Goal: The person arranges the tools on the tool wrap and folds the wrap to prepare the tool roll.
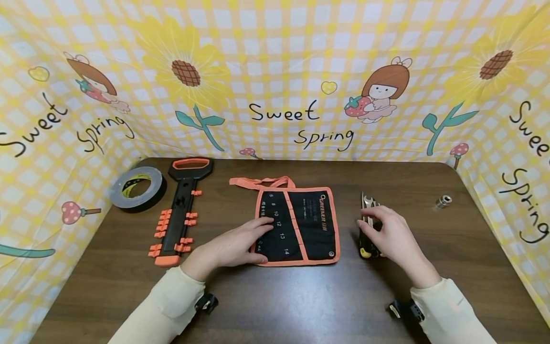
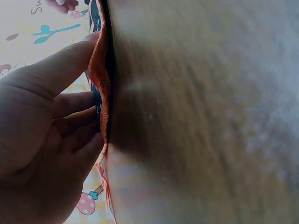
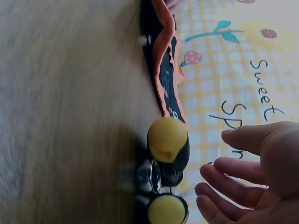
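While the black, orange-trimmed wrench pouch lies unrolled flat at the middle of the brown bench, the left hand rests on its left portion with fingers stretched out and relaxed, the fingertips lying over the printed size numbers and gripping nothing. From the left wrist view, those fingers lie straight against the pouch's orange edge. Just right of the pouch sits a small cluster of tools: a metal wrench head sticks out at the far end and a yellow cap shows at the near end. The right hand lies over this cluster, fingers loosely curved across it; whether they actually clasp a tool cannot be told. In the right wrist view, the fingers hang open beside black handles with yellow ends, not touching them there. Left of the pouch lies a black tool rack with orange clips, and farther left a roll of dark tape. Well right of the pouch, near the bench's far right corner, stands a small metal socket.
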The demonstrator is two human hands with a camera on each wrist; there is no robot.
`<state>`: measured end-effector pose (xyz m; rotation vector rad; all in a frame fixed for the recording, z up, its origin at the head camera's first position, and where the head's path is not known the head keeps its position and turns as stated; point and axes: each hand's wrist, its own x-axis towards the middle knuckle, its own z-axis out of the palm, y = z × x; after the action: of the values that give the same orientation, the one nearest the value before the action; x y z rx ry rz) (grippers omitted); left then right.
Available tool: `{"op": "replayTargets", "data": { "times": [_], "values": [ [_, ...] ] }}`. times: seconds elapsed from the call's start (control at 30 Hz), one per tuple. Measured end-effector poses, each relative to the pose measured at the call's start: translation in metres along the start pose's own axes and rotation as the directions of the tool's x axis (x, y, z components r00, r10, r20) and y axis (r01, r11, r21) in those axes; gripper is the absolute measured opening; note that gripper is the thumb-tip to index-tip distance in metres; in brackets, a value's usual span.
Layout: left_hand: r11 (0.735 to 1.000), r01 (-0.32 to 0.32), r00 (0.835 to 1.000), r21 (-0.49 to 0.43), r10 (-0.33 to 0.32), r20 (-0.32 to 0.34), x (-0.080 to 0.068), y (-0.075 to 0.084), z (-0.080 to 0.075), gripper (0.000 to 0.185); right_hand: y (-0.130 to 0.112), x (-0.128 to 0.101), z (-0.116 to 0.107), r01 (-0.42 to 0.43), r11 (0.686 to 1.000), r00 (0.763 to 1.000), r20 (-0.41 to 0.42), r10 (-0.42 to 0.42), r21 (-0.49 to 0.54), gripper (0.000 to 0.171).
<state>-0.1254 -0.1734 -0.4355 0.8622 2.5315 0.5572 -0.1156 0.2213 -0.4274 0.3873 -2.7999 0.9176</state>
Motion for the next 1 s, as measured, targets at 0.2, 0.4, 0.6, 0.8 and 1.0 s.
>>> {"op": "replayTargets", "data": {
  "times": [0.2,0.4,0.6,0.8,1.0],
  "values": [
    [1.000,0.000,1.000,0.003,0.000,0.001,0.000,0.001,0.000,0.078,0.006,0.001,-0.002,-0.053,0.998,0.998,0.022,0.054,-0.013,0.031],
    [1.000,0.000,1.000,0.005,0.000,0.000,-0.001,0.001,0.001,0.078,0.012,0.000,0.001,-0.086,0.996,0.996,0.034,0.087,-0.038,0.034],
    [1.000,-0.002,1.000,0.007,0.002,-0.002,-0.001,0.000,0.000,0.078,0.015,-0.003,0.005,-0.167,0.984,0.982,0.084,0.172,-0.062,0.037],
    [1.000,0.004,1.000,0.002,-0.004,0.003,-0.001,0.000,-0.001,0.078,0.017,-0.003,0.009,-0.207,0.975,0.971,0.103,0.214,-0.075,0.037],
    [1.000,0.005,1.000,0.004,-0.005,0.002,-0.002,0.001,-0.001,0.078,0.018,-0.002,0.010,-0.211,0.975,0.971,0.101,0.217,-0.066,0.033]
  ]
}}
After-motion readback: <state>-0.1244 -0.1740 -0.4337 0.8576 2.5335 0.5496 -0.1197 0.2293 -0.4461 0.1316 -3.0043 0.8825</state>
